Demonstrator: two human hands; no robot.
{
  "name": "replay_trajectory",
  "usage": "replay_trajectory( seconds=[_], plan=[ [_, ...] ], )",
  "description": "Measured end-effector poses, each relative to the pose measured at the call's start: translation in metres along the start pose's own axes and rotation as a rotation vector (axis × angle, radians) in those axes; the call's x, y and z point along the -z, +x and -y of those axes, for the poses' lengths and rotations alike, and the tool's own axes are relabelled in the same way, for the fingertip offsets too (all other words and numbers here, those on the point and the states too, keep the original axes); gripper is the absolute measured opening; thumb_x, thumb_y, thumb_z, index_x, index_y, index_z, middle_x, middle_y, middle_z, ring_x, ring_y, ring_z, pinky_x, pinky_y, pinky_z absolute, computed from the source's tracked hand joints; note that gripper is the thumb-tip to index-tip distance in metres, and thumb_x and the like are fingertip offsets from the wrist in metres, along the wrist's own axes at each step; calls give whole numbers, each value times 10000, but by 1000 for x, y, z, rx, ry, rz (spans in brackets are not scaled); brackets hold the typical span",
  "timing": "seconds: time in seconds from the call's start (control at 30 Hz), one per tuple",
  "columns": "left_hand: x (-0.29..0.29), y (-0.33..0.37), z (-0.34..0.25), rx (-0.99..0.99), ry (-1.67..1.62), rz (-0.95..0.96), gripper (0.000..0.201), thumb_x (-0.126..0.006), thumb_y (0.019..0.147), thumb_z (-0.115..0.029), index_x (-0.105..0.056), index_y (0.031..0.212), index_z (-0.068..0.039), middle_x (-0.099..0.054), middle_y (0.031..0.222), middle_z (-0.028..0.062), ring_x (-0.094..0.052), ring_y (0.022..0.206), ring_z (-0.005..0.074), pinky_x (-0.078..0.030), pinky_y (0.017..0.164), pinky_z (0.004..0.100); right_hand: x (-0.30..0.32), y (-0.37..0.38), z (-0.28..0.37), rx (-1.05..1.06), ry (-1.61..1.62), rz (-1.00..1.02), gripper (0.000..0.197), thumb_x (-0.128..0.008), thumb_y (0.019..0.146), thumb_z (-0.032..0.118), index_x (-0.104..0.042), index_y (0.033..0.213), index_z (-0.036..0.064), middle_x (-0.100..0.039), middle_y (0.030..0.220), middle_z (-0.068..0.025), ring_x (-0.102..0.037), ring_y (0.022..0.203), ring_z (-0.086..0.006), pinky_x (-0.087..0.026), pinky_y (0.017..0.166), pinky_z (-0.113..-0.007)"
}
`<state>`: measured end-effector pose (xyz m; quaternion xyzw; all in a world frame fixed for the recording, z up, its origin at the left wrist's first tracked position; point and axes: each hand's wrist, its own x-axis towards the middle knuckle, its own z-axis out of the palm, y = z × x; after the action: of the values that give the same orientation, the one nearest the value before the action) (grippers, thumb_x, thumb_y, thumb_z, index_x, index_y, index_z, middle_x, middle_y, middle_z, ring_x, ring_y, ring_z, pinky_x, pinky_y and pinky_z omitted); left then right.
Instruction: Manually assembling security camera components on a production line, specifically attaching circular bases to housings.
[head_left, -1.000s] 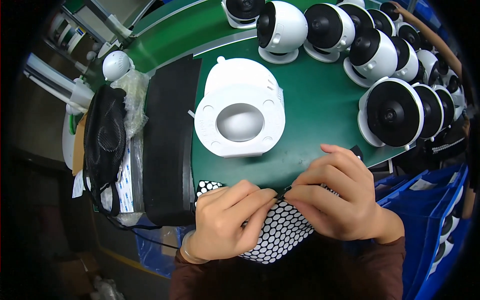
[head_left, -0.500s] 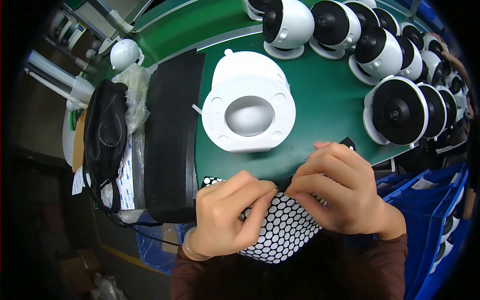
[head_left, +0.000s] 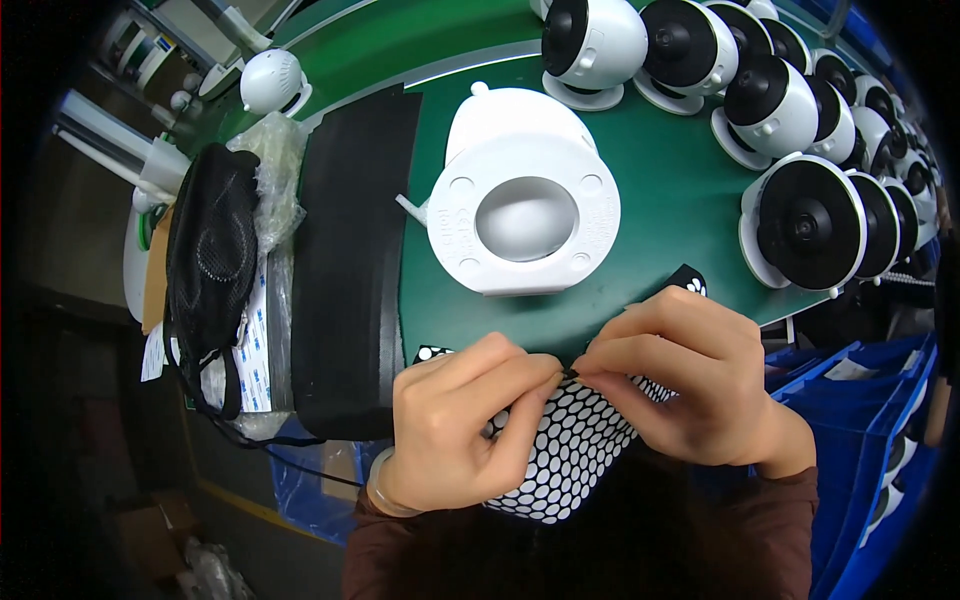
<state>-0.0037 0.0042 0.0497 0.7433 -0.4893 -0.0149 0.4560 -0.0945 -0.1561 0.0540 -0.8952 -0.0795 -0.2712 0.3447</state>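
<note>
Both hands meet over a black sheet covered in white round dots (head_left: 560, 460), close to the table's near edge. My left hand (head_left: 465, 420) is closed, with thumb and forefinger pinching the sheet's upper edge. Against it, my right hand (head_left: 685, 375) pinches the same edge, fingertips nearly touching the left ones. Whether a single dot is between the fingertips is too small to tell. Beyond them lies a white camera (head_left: 520, 115), its round base (head_left: 452, 235) with an oval recess turned toward me.
Several white cameras with black fronts (head_left: 808, 225) stand along the right and back. At left lie a long black flat strip (head_left: 350, 270), a black mesh pouch (head_left: 210, 250) and clear plastic wrap (head_left: 275, 175). Blue bins (head_left: 850, 440) stand at lower right.
The view has shifted slightly, so the white camera appears a little farther right and up. Both hands keep pinching the dotted sheet's edge, with a slight shift of the fingertips.
</note>
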Motion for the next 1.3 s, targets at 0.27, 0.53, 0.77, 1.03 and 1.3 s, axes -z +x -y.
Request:
replay_trajectory(
  seconds=[0.27, 0.53, 0.77, 1.03, 1.3],
  plan=[
    [0, -2, 2, 12, 0, -16, 139, -612, 634, 59, -619, 752, -14, -538, 627, 67, -528, 477, 204, -398, 435, 263, 0, 2, 1, -38, 60, 41, 193, -718, 588, -10, -639, 755, 47, -594, 732, -50, -556, 596, -175, -429, 518, -261],
    [4, -8, 8, 107, 119, -196, 111, -621, 666, 56, -635, 756, -7, -580, 839, 106, -440, 438, 114, -353, 429, 230, 8, 11, 9, -50, 242, -7, 122, -662, 599, -35, -612, 705, -2, -612, 706, -100, -595, 623, -182, -455, 564, -248],
    [-9, 1, 29, 100, -96, -258, 119, -619, 714, 28, -649, 826, 2, -560, 1037, 152, -474, 543, 81, -398, 528, 223, -32, 38, -2, -153, 82, -201, 101, -647, 720, -8, -616, 808, 31, -624, 771, -17, -560, 629, -63, -358, 471, -177],
    [-12, 1, 29, 92, -99, -279, 116, -623, 727, 10, -648, 837, -13, -582, 1000, 118, -514, 529, 117, -411, 509, 239, -42, 42, 3, -184, -5, -219, 78, -651, 717, 0, -612, 778, 27, -606, 721, -6, -518, 554, -29, -293, 427, -163],
    [-10, 3, 29, 70, -90, -275, 117, -616, 730, -9, -648, 839, -37, -587, 988, 108, -522, 510, 136, -410, 483, 253, -46, 43, 5, -182, -51, -241, 71, -649, 715, 5, -607, 766, 30, -591, 712, 5, -470, 524, -17, -273, 426, -163]
  ],
)
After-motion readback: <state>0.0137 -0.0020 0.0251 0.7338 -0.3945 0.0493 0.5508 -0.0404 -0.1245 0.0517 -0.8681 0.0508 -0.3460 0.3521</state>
